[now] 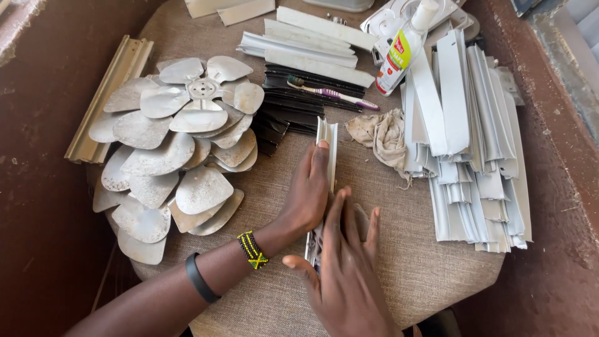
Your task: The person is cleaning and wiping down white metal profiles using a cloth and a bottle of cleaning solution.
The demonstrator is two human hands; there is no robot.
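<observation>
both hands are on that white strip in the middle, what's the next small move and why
Probably lift the white strip toward the pile of white strips on the right. The left hand presses its side, the right hand covers its near end, and it lies alone on the cloth-covered table.
</observation>
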